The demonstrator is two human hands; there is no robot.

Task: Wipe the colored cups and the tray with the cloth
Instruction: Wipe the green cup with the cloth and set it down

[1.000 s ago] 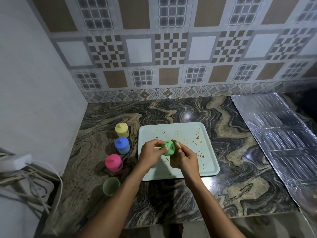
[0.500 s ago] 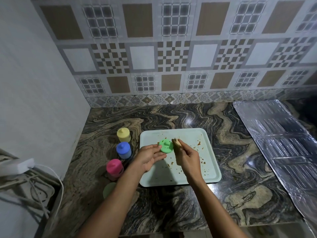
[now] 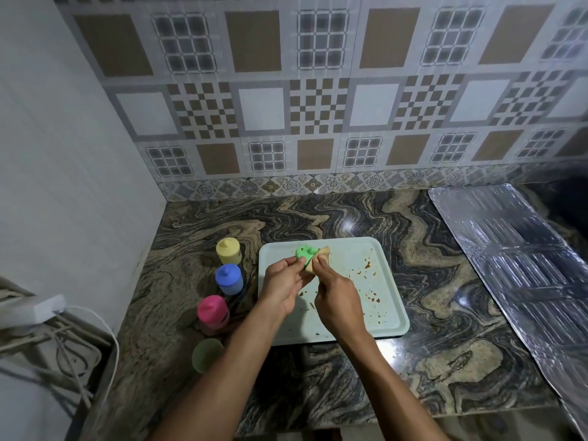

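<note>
Above the pale tray (image 3: 381, 326), the left hand (image 3: 283, 286) holds a green lid (image 3: 306, 253) while the right hand (image 3: 337, 297) presses a beige cloth (image 3: 322, 251) against it. Brown stains (image 3: 369, 265) spot the tray. On the table (image 3: 429, 361), left of the tray, stand a yellow cup (image 3: 228, 250), a blue cup (image 3: 229, 279), a pink cup (image 3: 212, 310) and an open green cup (image 3: 207, 354).

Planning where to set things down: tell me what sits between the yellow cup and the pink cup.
The blue cup stands between the yellow cup and the pink cup, left of the tray, in the head view.
</note>
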